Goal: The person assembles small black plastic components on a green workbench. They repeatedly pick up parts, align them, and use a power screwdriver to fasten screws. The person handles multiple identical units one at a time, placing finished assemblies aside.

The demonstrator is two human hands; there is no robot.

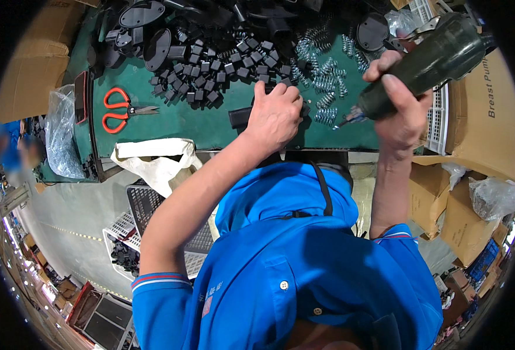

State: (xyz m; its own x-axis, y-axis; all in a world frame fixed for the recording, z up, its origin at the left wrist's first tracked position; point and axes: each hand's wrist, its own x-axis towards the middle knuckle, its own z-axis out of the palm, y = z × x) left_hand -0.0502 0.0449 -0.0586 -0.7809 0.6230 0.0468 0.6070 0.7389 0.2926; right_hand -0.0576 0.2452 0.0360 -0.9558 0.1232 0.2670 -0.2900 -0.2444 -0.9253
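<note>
Stretching from side to side, the green surface (181, 129) carries a heap of small black blocks (199, 73) toward its far side, with flat oval black pieces (157, 49) beside and behind them. Loose metal springs (329, 81) lie scattered right of the blocks, and orange-handled scissors (132, 109) rest on the left part, blades pointing right. Near the front edge, a black part (240, 118) lies under the left hand (276, 116), whose fingers bend over it and grasp it, hiding much of its shape. The right hand (406, 105) has its fingers wrapped around a dark green power tool (438, 61), raised and tilted, its tip pointing down toward the left, near the springs. At the left end hangs a clear plastic bag (65, 137); a whitish cloth (146, 150) droops by the front edge, above a white basket (114, 233) on the grey floor (65, 216). Cardboard boxes (488, 128) crowd the right side beside a white crate (438, 125). Far left, a blurred person in blue (11, 149) appears near another surface.
</note>
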